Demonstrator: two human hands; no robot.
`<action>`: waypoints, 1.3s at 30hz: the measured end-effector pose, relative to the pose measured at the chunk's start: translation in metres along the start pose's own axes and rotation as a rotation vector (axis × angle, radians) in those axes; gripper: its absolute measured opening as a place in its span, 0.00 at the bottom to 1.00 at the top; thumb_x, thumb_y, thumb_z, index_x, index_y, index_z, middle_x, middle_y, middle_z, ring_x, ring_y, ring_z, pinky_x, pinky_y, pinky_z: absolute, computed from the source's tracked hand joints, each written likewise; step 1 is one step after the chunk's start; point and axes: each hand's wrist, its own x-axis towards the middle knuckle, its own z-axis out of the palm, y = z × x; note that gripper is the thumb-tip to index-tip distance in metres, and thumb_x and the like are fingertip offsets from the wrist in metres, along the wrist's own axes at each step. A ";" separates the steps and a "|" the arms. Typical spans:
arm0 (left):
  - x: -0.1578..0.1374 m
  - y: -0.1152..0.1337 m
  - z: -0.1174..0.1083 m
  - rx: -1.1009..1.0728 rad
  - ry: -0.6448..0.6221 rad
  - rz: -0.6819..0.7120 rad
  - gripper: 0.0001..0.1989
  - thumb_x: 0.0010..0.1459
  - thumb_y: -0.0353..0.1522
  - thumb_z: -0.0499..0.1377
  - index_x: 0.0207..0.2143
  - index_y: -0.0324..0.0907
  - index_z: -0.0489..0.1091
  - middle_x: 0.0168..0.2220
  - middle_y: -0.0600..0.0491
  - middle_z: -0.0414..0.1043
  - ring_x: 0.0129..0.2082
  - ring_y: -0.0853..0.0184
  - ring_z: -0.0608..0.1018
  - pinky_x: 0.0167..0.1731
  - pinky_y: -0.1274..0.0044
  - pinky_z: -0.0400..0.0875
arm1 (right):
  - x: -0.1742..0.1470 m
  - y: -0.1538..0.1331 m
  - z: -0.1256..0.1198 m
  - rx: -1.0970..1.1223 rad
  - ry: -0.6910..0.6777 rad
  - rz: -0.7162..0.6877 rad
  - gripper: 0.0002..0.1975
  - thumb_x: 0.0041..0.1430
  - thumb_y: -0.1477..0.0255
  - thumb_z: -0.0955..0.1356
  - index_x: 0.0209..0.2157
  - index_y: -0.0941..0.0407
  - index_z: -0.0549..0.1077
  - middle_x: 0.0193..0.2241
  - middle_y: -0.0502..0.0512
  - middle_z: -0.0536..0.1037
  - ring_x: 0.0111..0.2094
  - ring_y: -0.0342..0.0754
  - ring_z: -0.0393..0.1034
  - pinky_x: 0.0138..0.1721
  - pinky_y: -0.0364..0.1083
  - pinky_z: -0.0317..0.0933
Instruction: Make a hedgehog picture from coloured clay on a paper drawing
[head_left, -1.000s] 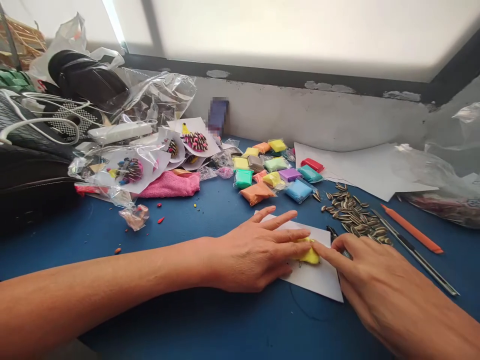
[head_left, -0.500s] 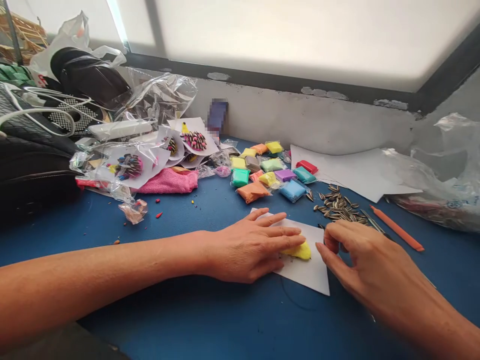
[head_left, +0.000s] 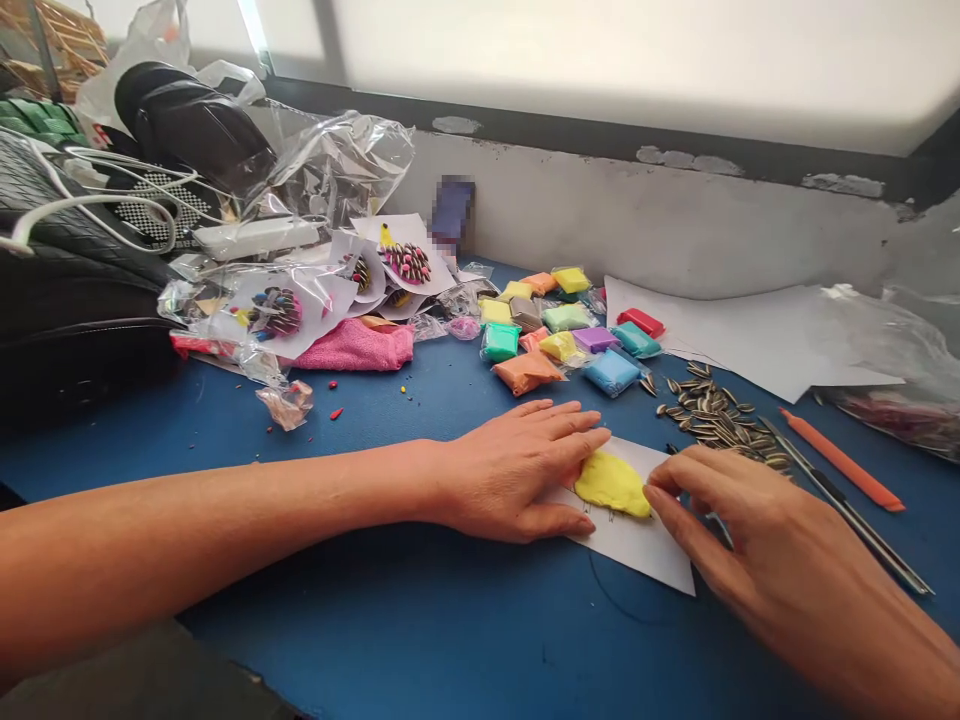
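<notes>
A flattened patch of yellow modelling clay (head_left: 611,484) lies on a white sheet of paper (head_left: 660,558) with small pen lines below the clay. My left hand (head_left: 525,470) rests flat over the paper's left part, fingers stretched out, its fingertips beside the clay's upper left edge. With thumb and forefinger drawn together, my right hand (head_left: 739,510) pinches at the clay's right end. The exact contact is partly hidden by the fingers. Striped sunflower seeds (head_left: 720,415) lie in a pile just beyond the right hand.
Wrapped clay packets (head_left: 529,372) in several colours sit behind the paper. An orange pen-like stick (head_left: 844,460) and a slim metal-tipped tool (head_left: 847,515) lie at right. Seed-covered clay hedgehogs (head_left: 405,262), a pink cloth (head_left: 356,345) and black bags (head_left: 67,330) crowd the left.
My right hand has come in to the clay's right end. My left hand has drawn back left, uncovering more of the clay. The view has shifted slightly.
</notes>
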 end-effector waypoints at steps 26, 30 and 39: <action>-0.002 0.002 0.000 0.006 -0.020 0.109 0.28 0.67 0.37 0.53 0.66 0.40 0.53 0.69 0.47 0.50 0.70 0.49 0.50 0.65 0.53 0.48 | -0.007 -0.005 0.010 -0.016 0.174 -0.170 0.09 0.67 0.69 0.62 0.37 0.53 0.73 0.32 0.52 0.75 0.30 0.43 0.71 0.32 0.42 0.64; -0.002 0.002 0.000 0.018 -0.044 0.131 0.25 0.68 0.37 0.50 0.65 0.42 0.55 0.68 0.50 0.54 0.71 0.53 0.47 0.66 0.52 0.45 | -0.009 -0.008 0.013 -0.065 0.170 -0.175 0.10 0.68 0.70 0.61 0.39 0.54 0.74 0.32 0.53 0.74 0.30 0.44 0.68 0.33 0.44 0.61; -0.002 0.003 -0.001 0.077 -0.062 0.098 0.25 0.69 0.40 0.49 0.65 0.43 0.57 0.70 0.47 0.46 0.70 0.50 0.48 0.65 0.51 0.46 | -0.016 -0.012 0.015 -0.223 0.167 -0.295 0.14 0.64 0.79 0.58 0.40 0.60 0.74 0.29 0.57 0.72 0.31 0.49 0.63 0.35 0.48 0.55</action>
